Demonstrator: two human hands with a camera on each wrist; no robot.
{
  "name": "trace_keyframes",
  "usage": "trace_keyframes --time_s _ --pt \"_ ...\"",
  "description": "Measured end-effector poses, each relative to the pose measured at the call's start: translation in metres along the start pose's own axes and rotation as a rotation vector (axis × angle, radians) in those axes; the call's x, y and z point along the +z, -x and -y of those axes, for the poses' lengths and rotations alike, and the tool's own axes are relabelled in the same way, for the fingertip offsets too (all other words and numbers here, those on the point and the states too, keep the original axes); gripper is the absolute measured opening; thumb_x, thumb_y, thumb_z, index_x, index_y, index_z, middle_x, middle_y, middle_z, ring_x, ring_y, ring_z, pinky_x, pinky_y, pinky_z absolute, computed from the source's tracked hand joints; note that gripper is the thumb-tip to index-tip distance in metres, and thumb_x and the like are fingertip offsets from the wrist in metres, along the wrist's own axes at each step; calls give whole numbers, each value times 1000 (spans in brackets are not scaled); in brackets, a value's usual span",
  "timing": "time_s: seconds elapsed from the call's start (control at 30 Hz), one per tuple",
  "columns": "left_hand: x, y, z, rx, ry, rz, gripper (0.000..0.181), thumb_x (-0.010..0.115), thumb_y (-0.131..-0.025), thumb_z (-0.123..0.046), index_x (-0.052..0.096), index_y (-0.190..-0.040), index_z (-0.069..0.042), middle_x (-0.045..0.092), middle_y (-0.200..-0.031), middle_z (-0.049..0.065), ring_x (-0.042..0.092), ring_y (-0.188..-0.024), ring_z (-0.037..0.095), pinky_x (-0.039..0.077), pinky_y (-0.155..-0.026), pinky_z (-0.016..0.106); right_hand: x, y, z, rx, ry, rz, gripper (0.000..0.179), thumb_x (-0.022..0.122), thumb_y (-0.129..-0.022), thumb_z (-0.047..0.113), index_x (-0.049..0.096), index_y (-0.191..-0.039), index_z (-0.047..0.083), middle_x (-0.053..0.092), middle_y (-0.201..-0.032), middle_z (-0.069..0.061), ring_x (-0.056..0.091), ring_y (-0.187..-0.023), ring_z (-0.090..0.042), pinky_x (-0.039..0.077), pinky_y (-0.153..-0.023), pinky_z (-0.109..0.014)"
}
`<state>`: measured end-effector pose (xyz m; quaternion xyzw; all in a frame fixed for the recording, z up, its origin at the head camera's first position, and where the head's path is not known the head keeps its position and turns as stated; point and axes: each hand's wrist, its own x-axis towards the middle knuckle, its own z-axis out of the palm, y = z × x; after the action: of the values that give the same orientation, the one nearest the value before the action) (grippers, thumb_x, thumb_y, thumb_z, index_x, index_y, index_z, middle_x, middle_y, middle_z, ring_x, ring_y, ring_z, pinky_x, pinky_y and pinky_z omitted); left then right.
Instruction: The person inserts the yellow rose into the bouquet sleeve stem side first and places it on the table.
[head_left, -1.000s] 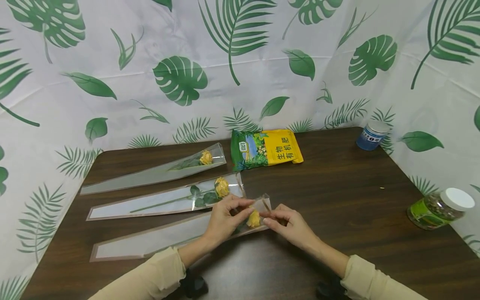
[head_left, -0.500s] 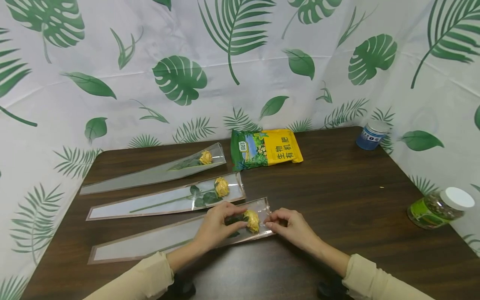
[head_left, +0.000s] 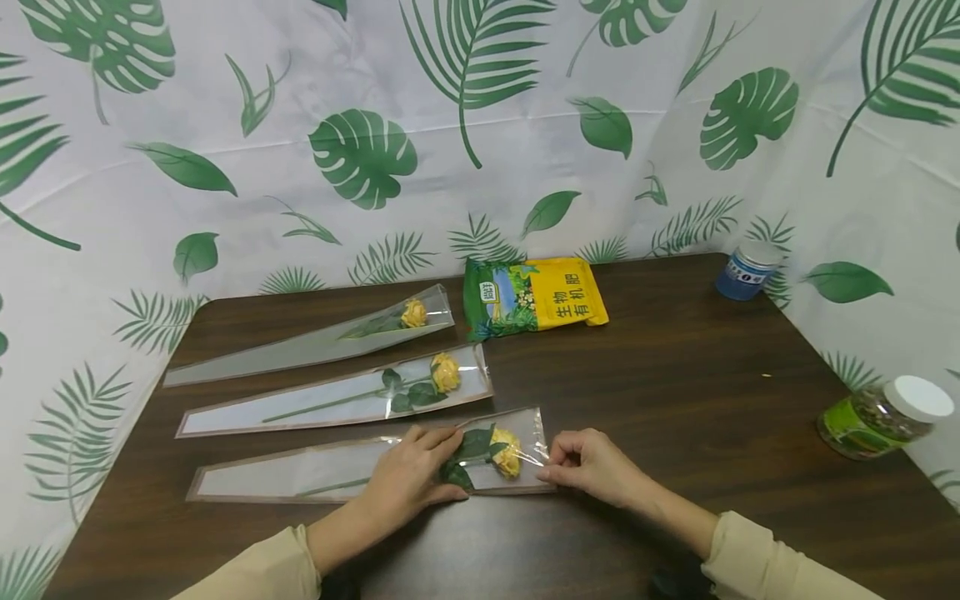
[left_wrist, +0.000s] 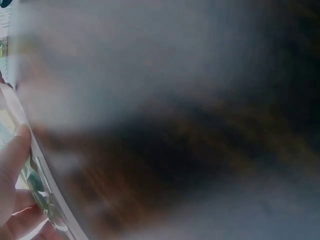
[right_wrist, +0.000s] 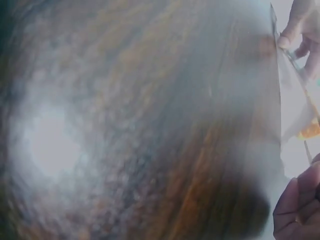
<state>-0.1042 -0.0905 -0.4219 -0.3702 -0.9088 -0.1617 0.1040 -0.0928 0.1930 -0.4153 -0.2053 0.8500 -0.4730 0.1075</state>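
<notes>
A yellow rose (head_left: 506,454) with green leaves lies inside the nearest clear flower sleeve (head_left: 262,482), its bloom toward the wide right end. My left hand (head_left: 415,471) rests across this sleeve just left of the bloom, over the stem, with its thumb along the near edge. My right hand (head_left: 592,468) pinches the near corner of the wide end between thumb and forefinger. In the left wrist view my left hand (left_wrist: 15,170) touches the sleeve at the left border. The right wrist view catches my right hand (right_wrist: 297,205) at the lower right; most of it is blurred.
Two more sleeved yellow roses, a middle one (head_left: 445,372) and a far one (head_left: 413,313), lie behind on the dark table (head_left: 675,350). A yellow-green fertilizer bag (head_left: 532,297) lies at the back. A blue jar (head_left: 747,270) and a white-lidded jar (head_left: 885,417) stand at the right.
My left hand has shifted left and down from beside the bloom and now lies flatter on the sleeve. The sleeve's wide end has flattened out. My right hand has moved slightly right and down.
</notes>
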Motion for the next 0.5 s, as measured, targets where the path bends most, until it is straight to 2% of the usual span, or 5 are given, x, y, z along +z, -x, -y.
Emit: trace_keyframes --time_s 0.27,0.37,0.5 --pt "3 3 3 -1 -7 5 74 80 -64 -46 62 -121 -2 64 -120 9 56 -98 21 52 -78 34 -1 0 -5 -14 67 37 26 76 -78 20 58 -61 11 42 -59 16 34 -52 4 25 -46 -14" --pt "4 6 4 0 -15 -6 75 80 -62 -47 63 -120 -2 64 -119 8 56 -95 21 53 -76 33 0 0 -8 -26 93 45 26 76 -78 21 58 -62 13 44 -61 16 36 -54 4 27 -47 -14" --pt "3 8 4 20 -19 18 76 80 -61 -48 63 -120 -3 64 -118 8 56 -94 20 52 -76 33 -1 0 -10 -53 105 87 24 77 -78 22 59 -63 14 45 -63 16 38 -57 5 31 -49 -14"
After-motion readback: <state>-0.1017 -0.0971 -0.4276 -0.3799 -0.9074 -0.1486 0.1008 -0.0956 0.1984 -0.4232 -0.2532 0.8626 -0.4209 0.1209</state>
